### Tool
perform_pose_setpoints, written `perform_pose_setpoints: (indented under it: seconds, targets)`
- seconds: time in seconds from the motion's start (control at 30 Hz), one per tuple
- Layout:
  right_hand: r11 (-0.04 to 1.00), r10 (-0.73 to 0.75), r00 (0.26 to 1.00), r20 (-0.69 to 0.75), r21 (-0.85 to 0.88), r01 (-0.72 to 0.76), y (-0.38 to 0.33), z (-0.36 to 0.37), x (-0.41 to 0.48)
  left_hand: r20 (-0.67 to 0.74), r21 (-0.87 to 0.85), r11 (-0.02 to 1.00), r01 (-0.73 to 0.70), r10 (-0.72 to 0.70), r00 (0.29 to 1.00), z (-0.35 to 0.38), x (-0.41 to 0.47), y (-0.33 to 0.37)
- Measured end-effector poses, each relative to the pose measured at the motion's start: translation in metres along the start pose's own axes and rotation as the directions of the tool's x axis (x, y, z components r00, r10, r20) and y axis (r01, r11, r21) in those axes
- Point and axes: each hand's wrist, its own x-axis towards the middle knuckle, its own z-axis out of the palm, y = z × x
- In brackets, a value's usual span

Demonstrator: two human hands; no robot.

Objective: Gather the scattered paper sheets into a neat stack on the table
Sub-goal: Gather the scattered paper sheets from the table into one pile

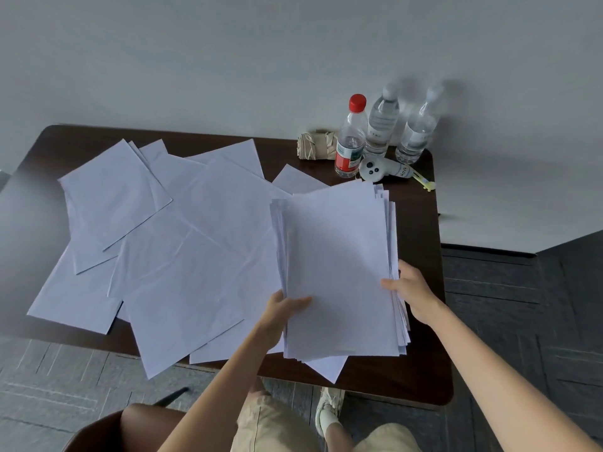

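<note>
Paper is everywhere on the dark brown table (424, 370) in the head view. At the centre right of the frame a thick stack (339, 265) of plain white sheets, bluish in this light, is held over the table's right half. It is not squared yet: sheet edges fan out in steps along its right side and again along its upper left side, and the corners at the bottom do not line up. Whether it rests on the table or is lifted clear, I cannot tell.

The left hand (282, 311) grasps the stack's left edge low down, thumb lying flat on the top sheet and fingers tucked beneath. The right hand (412, 288) clasps the right edge a little higher, thumb on top and fingers curled under the fanned edges.

To the left, filling the middle and left of the frame, the loose sheets (182, 256) lie flat and overlapping at all angles, some creased, a few hanging over the table's near edge.

At the upper right stand a red-capped bottle (350, 138) and two clear bottles (381, 125), with a white controller (378, 169) just in front and a beige bundle (318, 145) beside them. A brown chair (130, 425) shows at the bottom left.
</note>
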Motion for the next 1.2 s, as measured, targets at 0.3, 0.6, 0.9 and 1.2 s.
perform_pose_setpoints:
  seconds: [0.3,0.6,0.9,1.2]
  targets:
    - [0.985,-0.042,0.968,0.247,-0.150,0.081,-0.044,0.026,0.002,-0.171,-0.269,0.963,0.005,-0.053,0.984,-0.039,-0.022,-0.008]
    - [0.711,-0.098,0.969,0.225,-0.666,0.227,-0.055,0.069,0.027,-0.310,-0.424,0.879,0.218,-0.367,0.877,-0.027,-0.026,-0.039]
    - [0.712,-0.011,0.993,0.121,-0.696,0.093,-0.042,0.080,0.039,-0.409,-0.475,0.859,0.194,-0.410,0.815,-0.015,-0.027,-0.034]
    - [0.769,-0.004,0.990,0.141,-0.633,0.093,-0.040,0.080,0.035,-0.448,-0.400,0.893,0.207,-0.387,0.806,-0.020,-0.028,-0.040]
